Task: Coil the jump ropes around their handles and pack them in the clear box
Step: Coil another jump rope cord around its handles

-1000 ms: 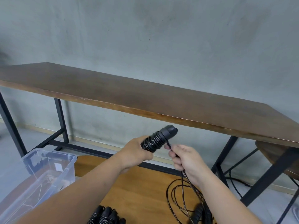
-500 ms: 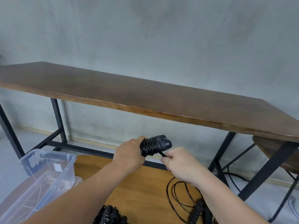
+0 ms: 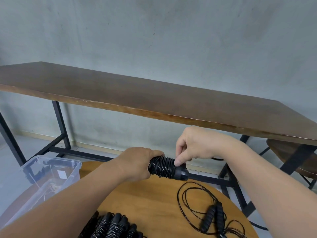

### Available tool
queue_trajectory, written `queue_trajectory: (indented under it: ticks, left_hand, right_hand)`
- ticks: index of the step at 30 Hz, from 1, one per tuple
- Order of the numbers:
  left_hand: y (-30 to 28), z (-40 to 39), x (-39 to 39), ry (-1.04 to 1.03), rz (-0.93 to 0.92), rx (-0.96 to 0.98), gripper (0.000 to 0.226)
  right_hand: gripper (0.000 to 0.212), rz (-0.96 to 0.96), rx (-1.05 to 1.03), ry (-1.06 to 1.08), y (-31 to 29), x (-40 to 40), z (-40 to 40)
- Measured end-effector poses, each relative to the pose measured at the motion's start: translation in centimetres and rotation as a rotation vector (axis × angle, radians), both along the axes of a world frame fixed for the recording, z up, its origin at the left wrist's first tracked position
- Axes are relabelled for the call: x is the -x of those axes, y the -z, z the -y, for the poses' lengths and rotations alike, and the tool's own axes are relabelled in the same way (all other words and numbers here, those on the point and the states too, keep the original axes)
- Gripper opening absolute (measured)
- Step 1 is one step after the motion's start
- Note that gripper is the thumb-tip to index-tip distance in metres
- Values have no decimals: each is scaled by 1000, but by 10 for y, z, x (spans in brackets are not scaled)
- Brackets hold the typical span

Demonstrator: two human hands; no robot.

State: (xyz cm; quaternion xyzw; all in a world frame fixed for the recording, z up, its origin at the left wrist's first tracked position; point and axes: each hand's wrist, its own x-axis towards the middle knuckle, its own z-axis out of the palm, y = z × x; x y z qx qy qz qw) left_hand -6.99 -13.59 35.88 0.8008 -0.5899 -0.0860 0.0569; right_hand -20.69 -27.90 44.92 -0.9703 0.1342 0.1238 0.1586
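1. Above the round desk (image 3: 154, 200), the left hand (image 3: 135, 164) grips one end of a jump rope handle (image 3: 167, 167) wound with black cord along most of its visible length.
2. The right hand (image 3: 197, 145) reaches down onto the coil; its fingers (image 3: 178, 161) appear to pinch the cord against the windings, probably securing the last turn.
3. At the near desk edge lie several wrapped bundles (image 3: 111, 225), coiled but not yet packed.
4. To the right, a loose rope (image 3: 212, 215) lies uncoiled with its two handles side by side.
5. The clear box (image 3: 51, 170) stands left of the desk; no rope is visible inside. Packing remains.
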Motion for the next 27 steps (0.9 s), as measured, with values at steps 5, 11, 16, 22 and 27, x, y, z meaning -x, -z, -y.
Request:
queue_trajectory:
  ticks: [5,11,16,22,27]
  left_hand:
    - [-9,-12,-2,68,-343,-30,64]
    - [-13,-23,1,158,-788,101,63]
    - [0,-18,-2,40,-990,231,37]
    - [10,-8,-3,-93,-1070,328,38]
    - [14,-3,2,-192,-1092,385,37]
  right_hand:
    - [23,77,-237,5,5,-3,14]
    - [32,256,-604,148,34,4,27]
    - [33,450,-955,345,62,2,21]
    - [28,604,-1205,497,77,1,8]
    - [14,611,-1282,554,78,3,6]
